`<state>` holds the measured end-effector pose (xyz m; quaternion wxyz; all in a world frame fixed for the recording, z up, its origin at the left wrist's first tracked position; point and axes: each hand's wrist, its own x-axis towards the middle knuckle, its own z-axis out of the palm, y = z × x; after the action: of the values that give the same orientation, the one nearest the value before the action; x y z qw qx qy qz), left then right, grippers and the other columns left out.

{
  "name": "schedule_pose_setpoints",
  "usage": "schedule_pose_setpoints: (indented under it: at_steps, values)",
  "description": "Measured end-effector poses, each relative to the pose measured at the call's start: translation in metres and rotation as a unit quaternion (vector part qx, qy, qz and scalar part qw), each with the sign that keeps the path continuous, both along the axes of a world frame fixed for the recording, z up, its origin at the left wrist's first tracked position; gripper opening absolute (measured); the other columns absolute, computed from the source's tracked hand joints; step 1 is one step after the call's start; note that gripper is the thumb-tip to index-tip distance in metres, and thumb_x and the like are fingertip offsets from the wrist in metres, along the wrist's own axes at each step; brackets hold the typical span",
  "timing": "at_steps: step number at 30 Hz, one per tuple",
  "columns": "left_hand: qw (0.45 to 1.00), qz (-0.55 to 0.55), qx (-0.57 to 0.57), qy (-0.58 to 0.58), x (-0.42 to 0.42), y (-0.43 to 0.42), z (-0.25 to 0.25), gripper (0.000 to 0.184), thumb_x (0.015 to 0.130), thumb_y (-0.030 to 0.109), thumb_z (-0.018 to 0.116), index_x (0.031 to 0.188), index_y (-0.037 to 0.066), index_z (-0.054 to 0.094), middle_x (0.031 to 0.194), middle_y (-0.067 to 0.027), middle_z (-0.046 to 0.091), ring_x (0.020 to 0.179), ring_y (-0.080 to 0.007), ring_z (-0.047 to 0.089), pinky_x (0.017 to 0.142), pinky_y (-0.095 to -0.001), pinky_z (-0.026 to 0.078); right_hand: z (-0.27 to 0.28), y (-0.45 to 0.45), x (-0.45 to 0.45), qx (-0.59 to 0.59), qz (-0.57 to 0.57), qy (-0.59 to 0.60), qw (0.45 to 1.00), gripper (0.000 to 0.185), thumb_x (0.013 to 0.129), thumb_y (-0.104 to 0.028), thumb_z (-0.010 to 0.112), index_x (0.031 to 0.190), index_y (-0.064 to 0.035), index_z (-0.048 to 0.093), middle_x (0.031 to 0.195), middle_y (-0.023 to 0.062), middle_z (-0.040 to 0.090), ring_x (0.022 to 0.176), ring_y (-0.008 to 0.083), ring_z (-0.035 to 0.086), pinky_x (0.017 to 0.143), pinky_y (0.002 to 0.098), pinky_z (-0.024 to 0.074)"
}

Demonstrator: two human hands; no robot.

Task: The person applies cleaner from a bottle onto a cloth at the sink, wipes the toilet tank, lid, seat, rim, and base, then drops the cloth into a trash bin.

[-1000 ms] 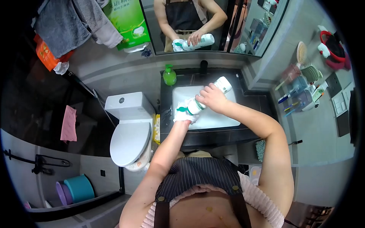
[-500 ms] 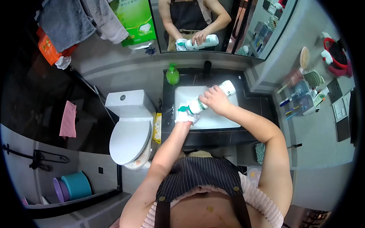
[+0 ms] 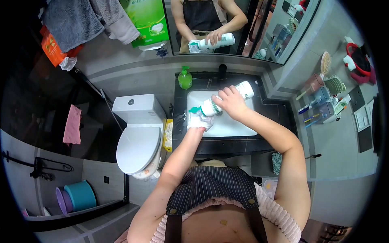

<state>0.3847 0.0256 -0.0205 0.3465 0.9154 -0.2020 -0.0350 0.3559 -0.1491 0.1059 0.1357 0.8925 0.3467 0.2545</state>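
Note:
My right hand [image 3: 232,103] is closed around a white bottle [image 3: 208,107] with a green nozzle. The bottle lies tilted over the white sink [image 3: 237,126], nozzle end lower and to the left. A bunched white cloth [image 3: 199,121] covers my left hand [image 3: 197,129] at the sink's left side, and the nozzle is at the cloth. Most of my left fingers are hidden by it. Whether any liquid is coming out cannot be made out.
A green pump bottle [image 3: 185,78] and a dark cylinder [image 3: 222,71] stand behind the sink on the black counter [image 3: 231,145]. To the left is a toilet [image 3: 138,150] with its lid down. Wall holders [image 3: 320,99] carry brushes at right. A mirror [image 3: 202,24] hangs above.
The bottle and my right hand have shifted slightly right, and the nozzle now sits a little higher, nearer the cloth's upper edge. The whole view has moved a little.

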Motion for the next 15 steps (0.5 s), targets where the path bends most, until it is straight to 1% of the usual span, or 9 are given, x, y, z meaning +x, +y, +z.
schedule_pose_setpoints:
  at_steps: [2,4,5,6,7,10,12,14,15]
  values:
    - [0.959,0.008,-0.270,0.081,0.013,-0.005,-0.045,0.030,0.096,0.027,0.044,0.116,0.012,0.062,0.114,-0.0087,0.068,0.101,-0.0232,0.067,0.085,-0.0353,0.054,-0.005,0.002,-0.001,-0.036,0.066,-0.038,0.996,0.031,0.079,-0.017,0.061,0.110,-0.0159,0.060,0.091,0.0042,0.057,0.092,0.0235,0.057,0.086,0.0398,0.0433]
    - [0.897,-0.012,-0.392,0.204,0.013,-0.006,-0.042,0.030,0.094,0.030,0.050,0.115,0.013,0.064,0.114,-0.0089,0.069,0.102,-0.0239,0.067,0.085,-0.0353,0.053,-0.001,0.001,0.001,-0.042,0.054,-0.013,0.998,0.035,0.078,-0.018,0.062,0.113,-0.0159,0.060,0.094,0.0048,0.058,0.093,0.0240,0.057,0.089,0.0418,0.0426]
    - [0.887,0.012,-0.434,0.158,0.013,-0.007,-0.037,0.029,0.090,0.030,0.055,0.112,0.013,0.066,0.112,-0.0094,0.070,0.101,-0.0256,0.067,0.084,-0.0354,0.053,0.005,0.001,0.002,-0.038,0.041,-0.042,0.998,0.034,0.079,-0.020,0.062,0.112,-0.0160,0.060,0.094,0.0039,0.058,0.094,0.0243,0.057,0.090,0.0424,0.0419]
    - [0.984,0.001,-0.161,0.081,0.012,-0.004,-0.033,0.033,0.083,0.030,0.060,0.111,0.014,0.065,0.112,-0.0098,0.069,0.102,-0.0250,0.066,0.085,-0.0341,0.052,0.010,0.002,0.002,-0.033,0.027,-0.069,0.997,0.033,0.080,-0.023,0.062,0.112,-0.0161,0.060,0.093,0.0031,0.059,0.096,0.0247,0.057,0.091,0.0430,0.0412]
    - [0.993,-0.023,0.118,-0.024,-0.006,0.002,0.025,0.038,0.077,0.030,0.064,0.111,0.015,0.064,0.112,-0.0102,0.068,0.104,-0.0244,0.065,0.085,-0.0328,0.052,0.003,0.001,-0.001,-0.052,0.050,-0.041,0.997,0.033,0.081,-0.022,0.062,0.113,-0.0161,0.060,0.094,0.0027,0.059,0.095,0.0238,0.057,0.091,0.0431,0.0414]
    - [0.987,-0.039,0.157,0.000,-0.022,0.002,0.053,0.033,0.078,0.028,0.064,0.108,0.016,0.065,0.110,-0.0110,0.069,0.102,-0.0266,0.065,0.084,-0.0334,0.052,-0.008,-0.001,-0.003,-0.064,0.055,-0.010,0.996,0.032,0.081,-0.021,0.062,0.112,-0.0162,0.060,0.093,0.0027,0.059,0.094,0.0226,0.058,0.091,0.0429,0.0417]
    - [0.997,-0.001,0.076,-0.014,-0.016,-0.001,0.024,0.029,0.076,0.023,0.065,0.104,0.013,0.066,0.103,-0.0103,0.070,0.094,-0.0257,0.066,0.081,-0.0333,0.053,-0.005,0.000,-0.003,-0.048,0.043,-0.017,0.998,0.029,0.082,-0.021,0.062,0.111,-0.0164,0.062,0.091,0.0015,0.059,0.092,0.0216,0.058,0.090,0.0424,0.0418]
    - [0.990,0.006,-0.137,0.019,-0.017,-0.002,0.029,0.026,0.075,0.020,0.064,0.099,0.012,0.066,0.095,-0.0097,0.070,0.086,-0.0239,0.067,0.077,-0.0329,0.053,-0.007,-0.001,-0.004,-0.046,0.048,0.018,0.998,0.027,0.081,-0.020,0.064,0.108,-0.0168,0.063,0.090,0.0003,0.060,0.092,0.0206,0.059,0.088,0.0414,0.0420]
    - [0.999,0.013,0.036,0.012,-0.016,0.000,0.033,0.026,0.077,0.023,0.066,0.101,0.015,0.067,0.101,-0.0088,0.071,0.093,-0.0263,0.068,0.080,-0.0332,0.053,-0.005,-0.003,-0.003,-0.047,0.047,0.017,0.998,0.027,0.081,-0.020,0.064,0.108,-0.0168,0.063,0.090,0.0003,0.060,0.092,0.0206,0.059,0.088,0.0414,0.0420]
